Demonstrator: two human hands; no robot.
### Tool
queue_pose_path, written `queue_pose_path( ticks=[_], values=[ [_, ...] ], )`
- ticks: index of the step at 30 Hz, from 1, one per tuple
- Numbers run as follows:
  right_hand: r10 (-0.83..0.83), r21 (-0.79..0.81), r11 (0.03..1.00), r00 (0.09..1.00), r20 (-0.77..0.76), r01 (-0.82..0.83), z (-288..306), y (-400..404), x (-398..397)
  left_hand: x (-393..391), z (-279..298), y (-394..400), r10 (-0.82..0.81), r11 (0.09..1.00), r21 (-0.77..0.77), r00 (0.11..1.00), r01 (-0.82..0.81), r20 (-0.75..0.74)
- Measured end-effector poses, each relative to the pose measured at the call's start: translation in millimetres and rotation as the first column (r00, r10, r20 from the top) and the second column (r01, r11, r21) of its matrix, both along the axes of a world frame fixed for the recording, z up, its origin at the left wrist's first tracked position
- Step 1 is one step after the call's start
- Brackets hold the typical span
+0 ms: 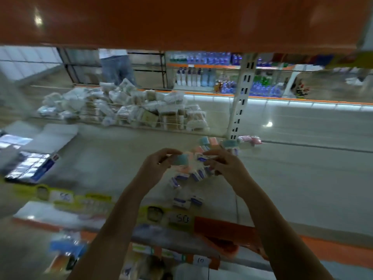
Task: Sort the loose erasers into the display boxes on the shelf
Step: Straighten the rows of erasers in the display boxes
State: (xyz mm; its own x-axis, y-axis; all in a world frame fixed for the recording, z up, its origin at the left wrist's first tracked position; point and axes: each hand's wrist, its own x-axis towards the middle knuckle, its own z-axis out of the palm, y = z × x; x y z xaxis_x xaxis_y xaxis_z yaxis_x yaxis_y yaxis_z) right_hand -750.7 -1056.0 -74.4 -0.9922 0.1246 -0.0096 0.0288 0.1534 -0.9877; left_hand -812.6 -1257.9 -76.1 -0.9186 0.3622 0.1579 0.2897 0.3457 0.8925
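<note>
Shelf-edge price tag [182,218] reads "50"; lower tag [200,260] reads "10".

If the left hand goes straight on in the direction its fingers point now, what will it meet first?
The left hand, holding a teal eraser, points right, toward the right hand. It would probably meet first the white-and-blue eraser in that hand's fingers. The blur makes depth uncertain.

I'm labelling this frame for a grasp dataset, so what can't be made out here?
- Head view, left hand: motion blur; its grip on the teal eraser is unclear.
- Right hand: its fingertips merge with the white erasers.
- Eraser print: too small and blurred.
- Price tag: only "50" reads.
- Shelf above: its contents are out of view.
</note>
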Motion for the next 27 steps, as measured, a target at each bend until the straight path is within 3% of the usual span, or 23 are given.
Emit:
queue_pose_path(
  ticks=[6,16,23,27],
  values=[
    [0.226,-0.214,0.954,0.973,0.055,-0.210,0.2,-68.3,-12.3,23.2,7.9,-74.6,0.079,0.995,0.060,0.992,-0.085,0.103],
    [0.434,-0.084,0.898,0.901,0.006,-0.432,15.9,-234.5,-43.6,31.9,19.9,-248.8,0.244,0.969,-0.042,0.970,-0.244,0.000],
    [0.429,-0.051,0.903,0.902,0.047,-0.426,14.8,-351.5,-64.5,23.8,27.8,-372.2,0.281,0.948,-0.127,0.956,-0.291,-0.089],
    [0.407,0.029,0.912,0.912,0.051,-0.408,16.5,-391.4,-74.5,6.1,22.3,-415.2,0.278,0.949,-0.138,0.958,-0.284,-0.066]
  ],
)
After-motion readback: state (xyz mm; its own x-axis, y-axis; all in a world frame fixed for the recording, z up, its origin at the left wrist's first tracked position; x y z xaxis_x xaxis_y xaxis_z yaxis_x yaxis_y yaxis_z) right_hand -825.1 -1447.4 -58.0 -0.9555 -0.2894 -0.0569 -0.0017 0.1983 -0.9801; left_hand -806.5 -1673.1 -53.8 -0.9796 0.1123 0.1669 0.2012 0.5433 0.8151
